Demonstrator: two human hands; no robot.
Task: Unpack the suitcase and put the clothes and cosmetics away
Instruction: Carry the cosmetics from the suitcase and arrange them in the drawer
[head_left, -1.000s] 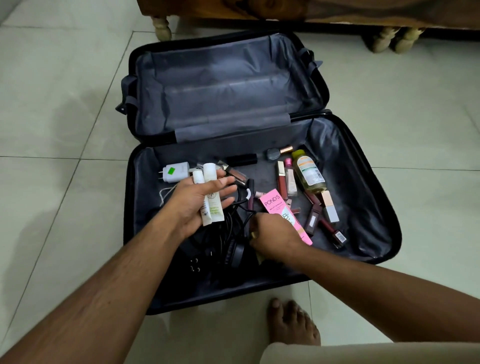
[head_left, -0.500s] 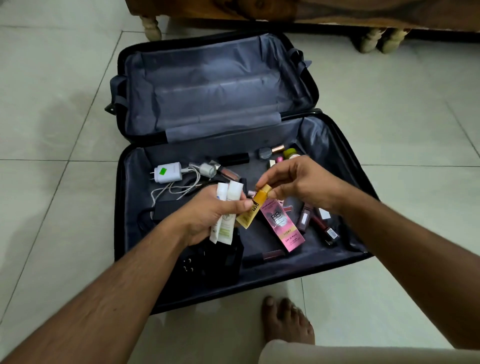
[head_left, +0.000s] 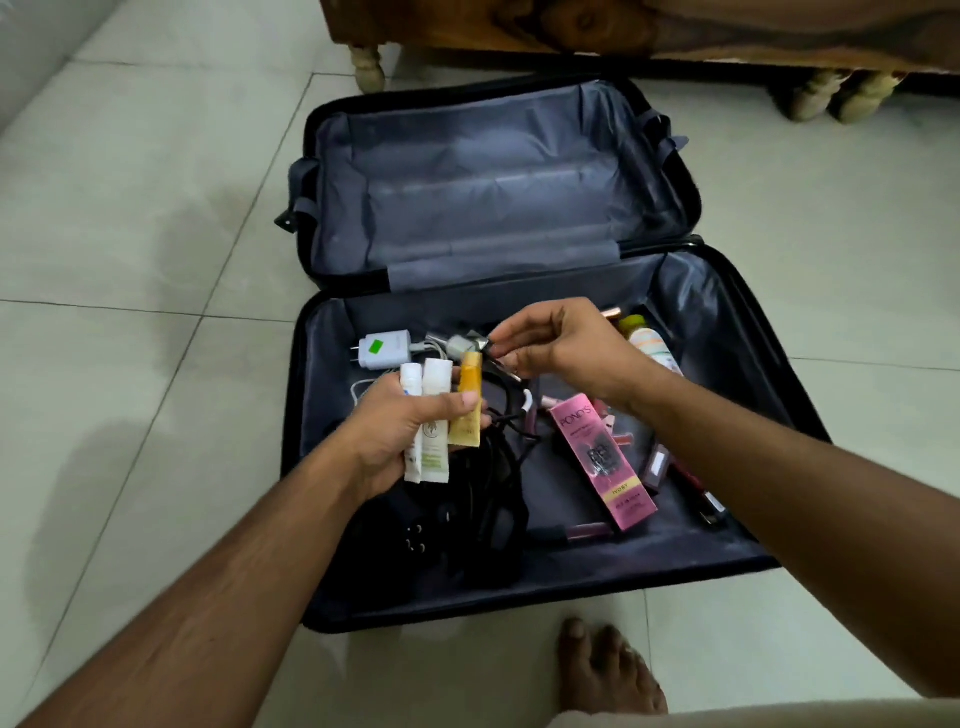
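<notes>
Now L hand (head_left: 395, 434) grip holds three tubes (head_left: 441, 415); R hand (head_left: 561, 348) grip loose, empty, over suitcase (head_left: 727, 364)

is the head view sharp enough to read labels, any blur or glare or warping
Head view: mostly sharp; "POND'S" and "IVORY" read on the pink box. The tubes in the left hand are slightly soft, their print unreadable. Soft sheen and arm shadows on the floor tiles; wide-angle bending curves the suitcase edges.

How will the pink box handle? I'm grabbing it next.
The pink box is probably light and fairly stiff, being a slim carton. Its flat faces lie on the suitcase lining, so it should not roll. Squeezing hard might dent it.
</notes>
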